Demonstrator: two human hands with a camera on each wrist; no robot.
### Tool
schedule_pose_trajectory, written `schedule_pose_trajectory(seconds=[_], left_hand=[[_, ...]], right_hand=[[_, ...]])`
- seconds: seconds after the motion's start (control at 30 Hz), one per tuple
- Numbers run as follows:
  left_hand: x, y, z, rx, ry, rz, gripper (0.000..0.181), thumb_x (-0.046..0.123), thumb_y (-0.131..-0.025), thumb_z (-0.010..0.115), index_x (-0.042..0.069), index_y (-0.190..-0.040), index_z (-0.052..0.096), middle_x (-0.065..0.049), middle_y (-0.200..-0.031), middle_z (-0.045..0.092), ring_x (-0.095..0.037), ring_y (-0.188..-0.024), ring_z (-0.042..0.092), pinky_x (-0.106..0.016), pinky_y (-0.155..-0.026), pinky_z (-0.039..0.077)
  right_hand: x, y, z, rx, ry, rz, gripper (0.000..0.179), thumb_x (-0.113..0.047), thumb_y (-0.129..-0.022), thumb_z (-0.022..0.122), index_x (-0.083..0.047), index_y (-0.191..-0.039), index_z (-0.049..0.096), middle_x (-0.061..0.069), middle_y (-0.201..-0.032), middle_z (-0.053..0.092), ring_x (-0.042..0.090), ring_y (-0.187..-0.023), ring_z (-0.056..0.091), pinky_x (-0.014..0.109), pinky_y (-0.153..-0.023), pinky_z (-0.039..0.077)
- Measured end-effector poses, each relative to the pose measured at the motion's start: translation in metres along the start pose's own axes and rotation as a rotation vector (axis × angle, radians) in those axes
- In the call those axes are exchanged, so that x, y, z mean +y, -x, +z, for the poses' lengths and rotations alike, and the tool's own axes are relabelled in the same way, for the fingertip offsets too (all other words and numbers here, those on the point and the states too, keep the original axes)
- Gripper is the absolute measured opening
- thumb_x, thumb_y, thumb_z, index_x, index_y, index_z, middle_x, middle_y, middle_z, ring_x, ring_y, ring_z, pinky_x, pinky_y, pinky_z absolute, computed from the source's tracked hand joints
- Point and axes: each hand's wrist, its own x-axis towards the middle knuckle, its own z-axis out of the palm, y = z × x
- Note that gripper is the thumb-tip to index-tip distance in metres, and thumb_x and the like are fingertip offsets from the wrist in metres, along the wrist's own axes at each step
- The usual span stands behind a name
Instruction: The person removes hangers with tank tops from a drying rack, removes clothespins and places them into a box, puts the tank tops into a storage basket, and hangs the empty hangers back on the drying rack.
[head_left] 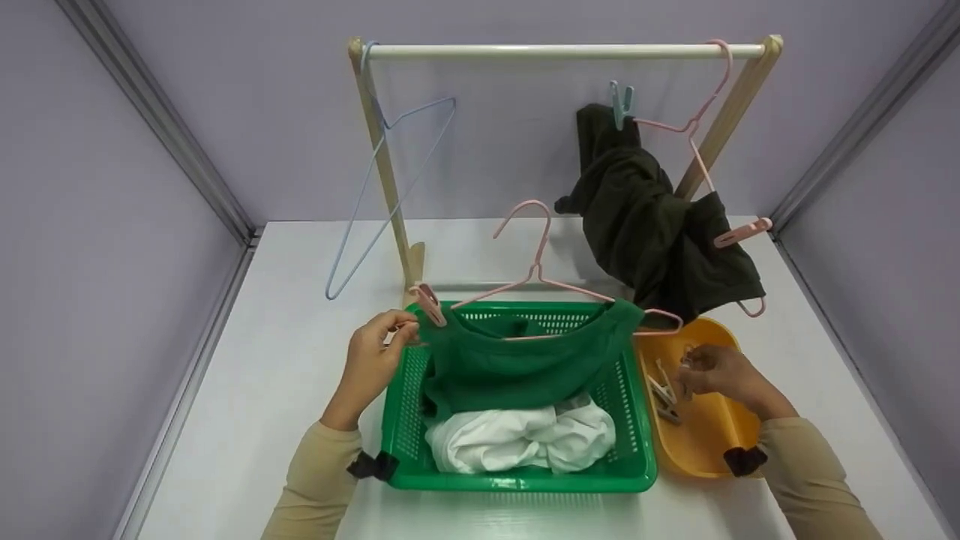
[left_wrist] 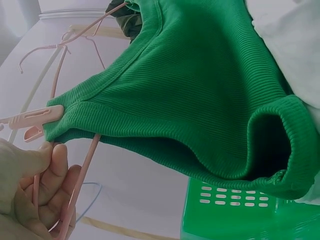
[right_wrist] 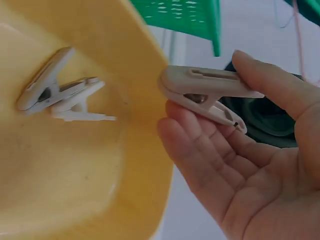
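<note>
My left hand (head_left: 371, 360) pinches the left end of a pink clothes hanger (head_left: 538, 251); the left wrist view shows the fingers about its wire. A ribbed green garment (head_left: 532, 375) hangs on this hanger over the green basket (head_left: 517, 482). One pink clothespin (head_left: 429, 304) clips its left shoulder, right beside the left hand. My right hand (head_left: 724, 375), over the yellow tub (head_left: 712, 446), holds a pale clothespin (right_wrist: 210, 82) between thumb and fingers. Two more pale clothespins (right_wrist: 47, 82) lie in the tub. At the right shoulder the hanger's end sticks out, with no clip visible there.
White cloth (head_left: 521, 439) lies bunched in the basket. Behind stands a rack with a white rail (head_left: 555, 52). A blue hanger (head_left: 390, 202) hangs at its left; at its right, a dark garment (head_left: 637, 202) hangs clipped on a pink hanger (head_left: 694, 124).
</note>
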Motion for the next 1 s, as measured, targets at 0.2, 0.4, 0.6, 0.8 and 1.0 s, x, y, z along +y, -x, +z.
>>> schedule_pose_trajectory(seconds=[0.2, 0.4, 0.6, 0.8, 1.0], left_hand=[[0.001, 0.0, 0.0, -0.012, 0.005, -0.02, 0.01, 0.01, -0.093, 0.062, 0.003, -0.096, 0.068, -0.01, -0.093, 0.071, -0.021, -0.092, 0.061, -0.027, -0.075, 0.054], [0.0, 0.0, 0.0, -0.012, 0.013, -0.003, 0.011, 0.011, -0.093, 0.061, 0.003, -0.096, 0.067, -0.01, -0.092, 0.071, -0.022, -0.092, 0.063, -0.027, -0.074, 0.055], [0.001, 0.0, 0.0, -0.013, 0.006, 0.017, 0.012, 0.011, -0.093, 0.061, 0.003, -0.097, 0.068, -0.01, -0.094, 0.071, -0.024, -0.094, 0.064, -0.033, -0.08, 0.055], [0.001, 0.0, 0.0, -0.022, 0.016, -0.004, 0.012, 0.011, -0.094, 0.061, 0.003, -0.099, 0.067, -0.011, -0.095, 0.071, -0.025, -0.095, 0.065, -0.03, -0.075, 0.056], [0.0, -0.001, 0.0, -0.018, 0.014, 0.004, 0.011, 0.011, -0.093, 0.061, 0.003, -0.097, 0.068, -0.01, -0.094, 0.071, -0.024, -0.093, 0.065, -0.028, -0.074, 0.056]], right_hand=[[0.012, -0.013, 0.005, 0.004, -0.001, 0.027, 0.047, -0.025, -0.09, 0.069, 0.015, -0.112, 0.057, 0.023, -0.099, 0.065, 0.015, -0.079, 0.065, 0.039, -0.074, 0.06], [0.019, -0.023, 0.006, 0.004, 0.01, 0.068, 0.036, -0.014, -0.091, 0.065, 0.017, -0.108, 0.059, 0.024, -0.096, 0.066, 0.015, -0.075, 0.065, 0.039, -0.071, 0.06], [0.023, -0.029, 0.01, -0.001, 0.045, 0.084, 0.026, -0.01, -0.088, 0.064, 0.015, -0.097, 0.065, 0.016, -0.079, 0.069, 0.013, -0.065, 0.064, 0.038, -0.066, 0.06], [0.027, -0.031, 0.015, -0.024, 0.068, 0.12, 0.023, -0.008, -0.085, 0.066, 0.014, -0.093, 0.067, 0.01, -0.07, 0.069, 0.012, -0.061, 0.064, 0.034, -0.064, 0.059], [0.028, -0.033, 0.017, -0.04, 0.073, 0.127, 0.028, -0.008, -0.086, 0.065, 0.016, -0.099, 0.066, 0.017, -0.079, 0.072, 0.014, -0.066, 0.066, 0.037, -0.068, 0.06]])
